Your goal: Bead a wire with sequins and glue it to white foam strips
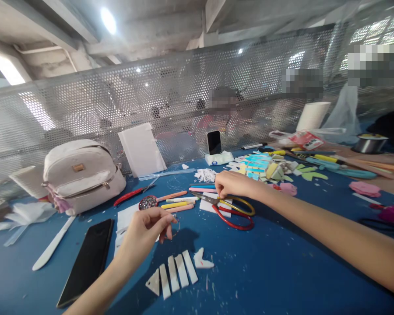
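Observation:
My left hand (pixel 153 225) is closed in a pinch on a thin wire loop (pixel 177 227), held above the table. My right hand (pixel 230 186) reaches forward with its fingers pinched together at the shank of the scissors (pixel 233 218), which have one red and one yellow handle. Just how the fingertips grip them is partly hidden. Below my left hand lie white strips (pixel 173 273) in a row, led by a pointed piece with a hole (pixel 153 282). At the other end is a white tail-shaped piece (pixel 203 259).
A black phone (pixel 87 262), a white plastic knife (pixel 54 245) and a pale backpack (pixel 83 177) are on the left. Several markers (pixel 179 204) lie by a red dish of small bits (pixel 147 202). Coloured pieces (pixel 259 166) cover the back right, before a perforated metal screen (pixel 180 96).

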{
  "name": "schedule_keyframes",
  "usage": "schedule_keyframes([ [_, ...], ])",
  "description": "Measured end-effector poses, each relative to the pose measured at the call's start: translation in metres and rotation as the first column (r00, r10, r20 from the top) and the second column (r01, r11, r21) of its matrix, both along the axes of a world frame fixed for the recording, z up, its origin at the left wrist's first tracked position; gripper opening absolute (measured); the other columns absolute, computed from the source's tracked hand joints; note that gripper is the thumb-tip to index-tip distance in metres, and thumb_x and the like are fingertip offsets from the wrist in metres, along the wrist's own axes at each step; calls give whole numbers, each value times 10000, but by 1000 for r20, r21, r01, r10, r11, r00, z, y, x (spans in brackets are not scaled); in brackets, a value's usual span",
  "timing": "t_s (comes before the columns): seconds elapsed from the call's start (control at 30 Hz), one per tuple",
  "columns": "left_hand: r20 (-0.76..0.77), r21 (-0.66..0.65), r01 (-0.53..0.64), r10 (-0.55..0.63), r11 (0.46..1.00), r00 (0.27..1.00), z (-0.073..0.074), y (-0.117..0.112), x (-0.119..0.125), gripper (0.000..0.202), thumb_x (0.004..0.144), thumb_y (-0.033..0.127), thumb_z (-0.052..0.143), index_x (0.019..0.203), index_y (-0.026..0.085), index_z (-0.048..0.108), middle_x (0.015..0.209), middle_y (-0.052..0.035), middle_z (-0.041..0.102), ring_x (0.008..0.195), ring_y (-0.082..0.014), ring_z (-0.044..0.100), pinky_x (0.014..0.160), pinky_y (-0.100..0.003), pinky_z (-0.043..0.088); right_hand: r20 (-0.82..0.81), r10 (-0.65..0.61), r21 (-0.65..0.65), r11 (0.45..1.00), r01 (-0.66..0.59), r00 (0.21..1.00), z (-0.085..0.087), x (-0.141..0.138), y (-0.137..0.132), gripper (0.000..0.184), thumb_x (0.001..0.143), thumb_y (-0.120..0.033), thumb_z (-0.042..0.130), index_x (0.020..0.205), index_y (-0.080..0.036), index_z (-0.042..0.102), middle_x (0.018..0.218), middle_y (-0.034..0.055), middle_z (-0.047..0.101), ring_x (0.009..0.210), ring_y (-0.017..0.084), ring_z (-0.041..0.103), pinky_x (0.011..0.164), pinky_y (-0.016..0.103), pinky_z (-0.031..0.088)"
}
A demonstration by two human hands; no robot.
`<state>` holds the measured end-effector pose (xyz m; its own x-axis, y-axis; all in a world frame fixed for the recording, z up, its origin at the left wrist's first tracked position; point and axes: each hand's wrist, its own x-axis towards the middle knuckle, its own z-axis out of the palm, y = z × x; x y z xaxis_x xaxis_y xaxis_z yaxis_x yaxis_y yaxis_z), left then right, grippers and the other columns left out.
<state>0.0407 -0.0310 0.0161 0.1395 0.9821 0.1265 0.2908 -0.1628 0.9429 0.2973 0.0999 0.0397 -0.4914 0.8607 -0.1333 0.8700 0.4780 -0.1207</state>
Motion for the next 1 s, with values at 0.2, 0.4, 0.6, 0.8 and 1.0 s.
schedule_keyframes([
  [0.2,-3,-1,-2,2,1000,1000,2,-1,0,306,853,386,600,734,121,695,523,-23,622,466,-118,526,454,-210,432,-56,-7,73,997,11,998,-1,3,2,91,630,-88,666,605,-159,717,664,57,687,622,170,586,534,256,303],
  [0.4,-1,-5,-12,12,1000,1000,4,-1,2,317,838,399,615,720,115,692,508,-19,611,454,-113,508,450,-209,419,-285,134,84,990,-115,949,14,9,2,113,767,-180,579,736,-163,687,753,49,688,682,156,590,593,273,363],
  [0.6,18,-8,-2,2,1000,1000,1,-1,1,310,855,390,609,738,115,693,525,-15,617,468,-108,517,461,-197,419,-581,144,-117,959,-257,801,35,-1,-16,126,832,-277,553,803,-158,581,838,51,686,721,142,656,649,257,494],
  [0.8,22,-5,3,-3,1000,1000,1,-1,0,292,857,373,611,723,126,688,529,-13,621,465,-109,518,459,-199,421,-630,66,-328,880,-343,773,33,-4,-27,109,773,-258,629,763,-153,655,687,22,668,661,154,662,626,270,505],
  [1.0,13,-3,-4,4,1000,1000,1,-2,0,296,858,385,613,730,131,697,528,-11,621,473,-116,530,465,-204,431,-426,259,-156,923,-352,867,22,-11,-26,91,740,-239,683,744,-172,745,687,24,715,640,140,644,585,232,422],
])
